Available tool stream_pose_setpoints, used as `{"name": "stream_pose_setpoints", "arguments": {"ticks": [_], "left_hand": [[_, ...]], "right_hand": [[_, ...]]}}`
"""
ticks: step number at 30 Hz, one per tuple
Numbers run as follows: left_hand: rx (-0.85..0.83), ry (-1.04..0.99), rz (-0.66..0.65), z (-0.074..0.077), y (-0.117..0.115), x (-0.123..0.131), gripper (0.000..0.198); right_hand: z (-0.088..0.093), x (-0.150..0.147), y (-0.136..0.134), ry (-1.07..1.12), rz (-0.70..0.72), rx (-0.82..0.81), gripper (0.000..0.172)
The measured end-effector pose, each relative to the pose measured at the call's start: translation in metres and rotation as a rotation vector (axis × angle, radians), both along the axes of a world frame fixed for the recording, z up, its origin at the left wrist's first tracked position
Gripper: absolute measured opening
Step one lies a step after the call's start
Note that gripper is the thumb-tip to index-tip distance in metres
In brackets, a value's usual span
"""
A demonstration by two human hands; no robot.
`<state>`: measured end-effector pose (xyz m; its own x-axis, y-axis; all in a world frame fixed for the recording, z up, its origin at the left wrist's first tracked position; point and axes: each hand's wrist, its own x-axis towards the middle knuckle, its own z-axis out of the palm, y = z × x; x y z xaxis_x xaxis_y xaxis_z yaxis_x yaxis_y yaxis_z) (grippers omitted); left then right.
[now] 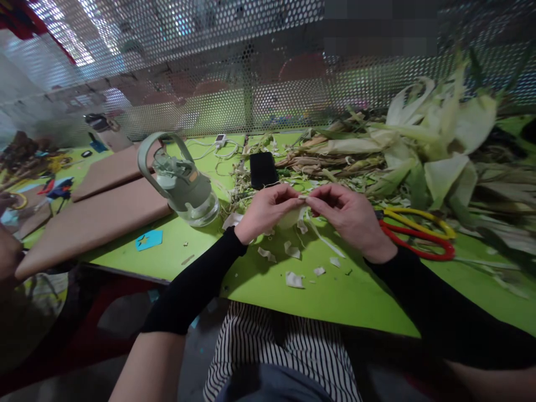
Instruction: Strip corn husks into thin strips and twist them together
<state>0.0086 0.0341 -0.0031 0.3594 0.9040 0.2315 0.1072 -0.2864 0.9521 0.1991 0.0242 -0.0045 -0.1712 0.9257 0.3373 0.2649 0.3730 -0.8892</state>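
Observation:
Over the green table my left hand [270,211] and my right hand [350,216] meet, fingertips pinched together on a small pale piece of corn husk [302,197]. Both hands are closed on it, and the fingers partly hide it. A thin pale strip [329,243] trails below the right hand. Torn husk scraps [295,280] lie on the tabletop beneath. Scissors with red and yellow handles [435,254] rest just right of my right wrist, their blades hidden. Behind the hands is a black phone [263,170], lying flat.
A large pile of corn husks [444,134] covers the back right. At left stand a green water bottle [184,184] and brown wrapped packages [100,220], with a blue tag [149,240] nearby. A perforated metal screen [201,89] borders the table's back. Another person's hand [8,245] shows at far left.

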Motion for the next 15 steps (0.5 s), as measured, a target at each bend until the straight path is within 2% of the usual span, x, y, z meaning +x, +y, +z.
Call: {"name": "stream_pose_setpoints", "arguments": {"ticks": [4, 6, 11, 15], "left_hand": [[0.053, 0.105, 0.031, 0.0033, -0.0031, 0.0003, 0.024], [0.066, 0.097, 0.057, 0.0044, -0.0052, 0.0017, 0.022], [-0.070, -0.092, 0.018, 0.0001, -0.0066, 0.0067, 0.019], [-0.126, -0.187, -0.012, -0.0052, -0.0047, 0.0082, 0.019]], "right_hand": [[-0.0043, 0.0021, -0.0003, -0.047, -0.020, 0.024, 0.029], [-0.0055, 0.0010, -0.0003, -0.030, -0.013, 0.024, 0.028], [-0.0064, -0.0028, 0.0006, 0.054, -0.024, 0.014, 0.031], [-0.0038, -0.0009, 0.0001, 0.016, -0.027, 0.032, 0.028]]}}
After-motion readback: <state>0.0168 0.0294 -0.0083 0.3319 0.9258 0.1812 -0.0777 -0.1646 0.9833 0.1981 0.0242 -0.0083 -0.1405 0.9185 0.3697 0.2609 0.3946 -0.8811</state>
